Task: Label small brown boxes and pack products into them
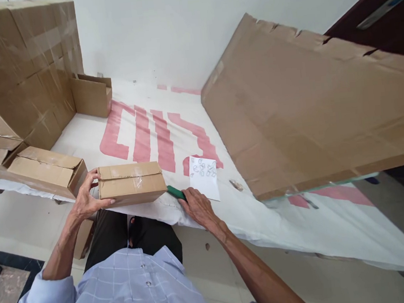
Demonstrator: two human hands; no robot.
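Note:
My left hand (87, 197) grips the left end of a small closed cardboard box (132, 184), with the thumb on the near side and the fingers at the far corner. A strip of clear tape crosses the seam on the box's top. My right hand (198, 205) is closed round a slim green tool (176, 192). The tool's visible end points at the box's right end; I cannot tell whether they touch. Beyond my right hand lies a white sheet of paper (203, 175) with small drawn shapes.
Two small boxes, the nearer one (46, 169) beside my left hand, line the table's left edge. Behind them rises a large block of taped cartons (33, 67), with an open box (91, 95) against it. A big cardboard sheet (326, 111) leans at right over the white tablecloth (237, 219).

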